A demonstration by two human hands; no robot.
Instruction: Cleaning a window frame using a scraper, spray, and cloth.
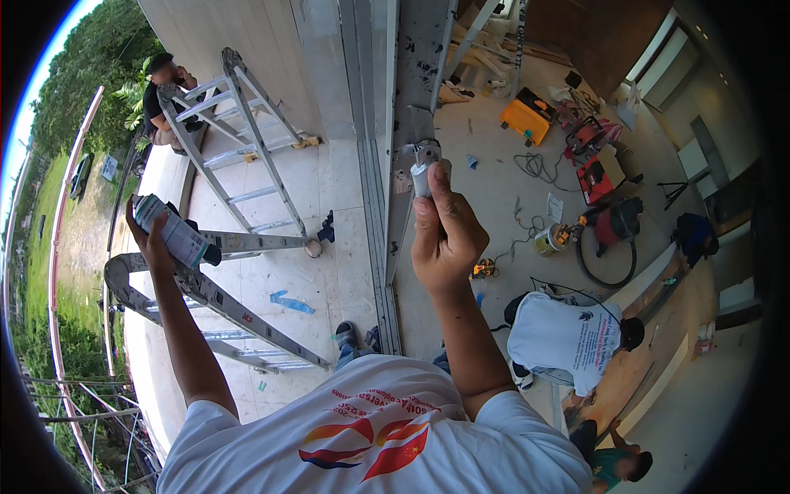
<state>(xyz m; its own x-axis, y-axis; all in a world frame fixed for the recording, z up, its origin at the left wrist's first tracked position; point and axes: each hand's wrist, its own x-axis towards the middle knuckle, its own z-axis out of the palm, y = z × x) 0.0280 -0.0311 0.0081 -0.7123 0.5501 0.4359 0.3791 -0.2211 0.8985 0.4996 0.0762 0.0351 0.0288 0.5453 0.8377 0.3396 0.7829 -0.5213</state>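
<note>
My left hand [155,244] is wrapped around a labelled can [176,231] with a dark cap end, held tilted above the aluminium stepladder [216,290]. Raised in front of me, my right hand [449,231] pinches a short pale cylindrical piece [421,179] between thumb and fingers. A rounded metal end [427,150] tops that piece, right by the grey metal door frame [404,80]. Whether the metal end touches the frame, I cannot tell. Dark smudges and flakes mark the frame's face above my right hand.
Another stepladder [247,136] stands farther left, near a seated person [170,105]. Floor tracks [376,247] run between both areas. On the right are a yellow toolbox [528,117], a vacuum cleaner [617,222], cords, and a crouching person in a white shirt [561,333].
</note>
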